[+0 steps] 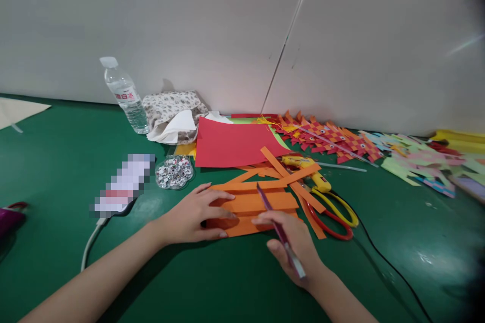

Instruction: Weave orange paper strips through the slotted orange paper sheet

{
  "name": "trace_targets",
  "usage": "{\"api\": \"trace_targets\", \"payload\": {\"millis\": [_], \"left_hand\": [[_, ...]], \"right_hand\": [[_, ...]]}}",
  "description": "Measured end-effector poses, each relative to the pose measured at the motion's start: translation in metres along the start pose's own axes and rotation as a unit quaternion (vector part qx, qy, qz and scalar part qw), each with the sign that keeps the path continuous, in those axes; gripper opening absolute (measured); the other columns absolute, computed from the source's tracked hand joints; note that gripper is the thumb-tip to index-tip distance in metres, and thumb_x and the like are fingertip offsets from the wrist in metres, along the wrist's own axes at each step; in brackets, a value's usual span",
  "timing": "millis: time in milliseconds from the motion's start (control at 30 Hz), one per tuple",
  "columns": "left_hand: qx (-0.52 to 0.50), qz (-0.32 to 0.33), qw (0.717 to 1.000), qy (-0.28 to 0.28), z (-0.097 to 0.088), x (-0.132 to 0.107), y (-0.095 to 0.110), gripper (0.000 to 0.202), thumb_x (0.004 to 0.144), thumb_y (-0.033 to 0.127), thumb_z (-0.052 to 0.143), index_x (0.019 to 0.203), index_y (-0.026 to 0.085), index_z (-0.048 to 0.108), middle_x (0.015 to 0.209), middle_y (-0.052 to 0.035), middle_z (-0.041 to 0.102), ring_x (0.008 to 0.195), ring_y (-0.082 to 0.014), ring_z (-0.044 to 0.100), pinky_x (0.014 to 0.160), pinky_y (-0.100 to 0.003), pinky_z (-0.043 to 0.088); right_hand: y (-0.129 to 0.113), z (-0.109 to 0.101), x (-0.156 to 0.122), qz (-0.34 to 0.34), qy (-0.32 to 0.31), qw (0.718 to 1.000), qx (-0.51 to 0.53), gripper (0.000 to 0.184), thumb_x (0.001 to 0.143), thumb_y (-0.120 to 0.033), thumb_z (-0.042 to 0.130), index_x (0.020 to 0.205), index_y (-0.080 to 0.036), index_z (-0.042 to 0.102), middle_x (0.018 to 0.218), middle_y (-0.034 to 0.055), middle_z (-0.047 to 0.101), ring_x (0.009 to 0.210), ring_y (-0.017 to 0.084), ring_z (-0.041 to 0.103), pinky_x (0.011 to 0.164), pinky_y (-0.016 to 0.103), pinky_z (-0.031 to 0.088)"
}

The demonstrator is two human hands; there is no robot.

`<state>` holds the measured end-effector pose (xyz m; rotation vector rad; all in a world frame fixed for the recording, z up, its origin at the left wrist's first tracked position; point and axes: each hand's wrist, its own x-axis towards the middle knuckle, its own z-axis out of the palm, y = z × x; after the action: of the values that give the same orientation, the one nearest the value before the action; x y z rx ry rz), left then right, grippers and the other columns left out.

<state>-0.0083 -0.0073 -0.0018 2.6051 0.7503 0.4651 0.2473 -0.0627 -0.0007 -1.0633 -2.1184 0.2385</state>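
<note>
My left hand (206,212) lies with its fingers spread over the left part of orange paper strips (265,202), pressing them on the green table. The strips lie side by side, with dark gaps between some of them. In my right hand (297,242) is a slim purple pen-like tool (278,229) with a pale rear end; its exact kind is unclear. It slants up and left, its narrow tip over the upper strip. Loose orange strips (299,174) cross each other just beyond, beside scissors (333,219) with red and yellow handles.
Behind the strips are red paper (238,141), a yellow glue gun (318,176) and woven red-orange paper pieces (329,136). To the left stand a water bottle (127,96), a tub of googly eyes (174,171) and a cabled phone (121,186). A grey partition (189,25) closes the back.
</note>
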Motion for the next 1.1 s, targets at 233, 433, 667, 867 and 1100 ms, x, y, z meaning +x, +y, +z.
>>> {"api": "trace_targets", "payload": {"millis": [233,433,667,867,1100], "left_hand": [[-0.001,-0.006,1.000,-0.006,0.002,-0.001,-0.001,0.034,0.085,0.039,0.062,0.118,0.035,0.058,0.137,-0.0041,0.046,0.122,-0.0239,0.048,0.108,-0.050,0.026],[-0.001,-0.004,1.000,0.001,0.002,-0.001,-0.001,0.034,0.084,0.039,0.063,0.117,0.034,0.059,0.137,-0.0042,0.047,0.122,-0.0240,0.048,0.108,-0.049,0.026],[0.004,-0.009,1.000,-0.003,0.003,-0.001,-0.002,0.035,0.083,0.039,0.062,0.118,0.034,0.058,0.139,-0.0035,0.045,0.123,-0.0241,0.047,0.108,-0.050,0.025],[0.000,-0.018,1.000,-0.016,0.005,-0.001,0.005,0.034,0.085,0.040,0.061,0.118,0.035,0.057,0.138,-0.0031,0.046,0.124,-0.0236,0.046,0.109,-0.051,0.023],[-0.001,-0.010,1.000,-0.016,0.006,0.001,0.009,0.034,0.085,0.038,0.060,0.119,0.032,0.057,0.136,-0.0059,0.047,0.124,-0.0232,0.046,0.110,-0.051,0.022]], "right_hand": [[0.000,-0.008,0.000,0.121,0.162,0.961,0.187,0.025,0.093,-0.040,0.046,0.097,-0.023,0.064,0.073,0.0033,0.068,0.058,0.016,0.064,0.055,0.029,0.054],[-0.005,-0.007,0.009,0.302,0.133,0.917,0.225,0.019,0.073,-0.035,0.073,0.085,-0.021,0.071,0.066,0.0025,0.070,0.042,0.014,0.059,0.040,0.027,0.051],[-0.001,-0.001,0.009,0.288,0.079,0.905,0.302,0.027,0.083,-0.042,0.061,0.078,-0.016,0.069,0.056,0.0030,0.066,0.044,0.014,0.058,0.043,0.025,0.051],[-0.010,0.007,0.016,0.324,0.014,0.891,0.317,0.030,0.082,-0.045,0.061,0.073,-0.017,0.064,0.053,0.0010,0.061,0.052,0.015,0.060,0.051,0.026,0.050],[-0.010,0.014,0.016,0.346,-0.021,0.870,0.350,0.032,0.083,-0.048,0.060,0.072,-0.018,0.055,0.052,-0.0018,0.056,0.049,0.013,0.055,0.049,0.024,0.045]]}}
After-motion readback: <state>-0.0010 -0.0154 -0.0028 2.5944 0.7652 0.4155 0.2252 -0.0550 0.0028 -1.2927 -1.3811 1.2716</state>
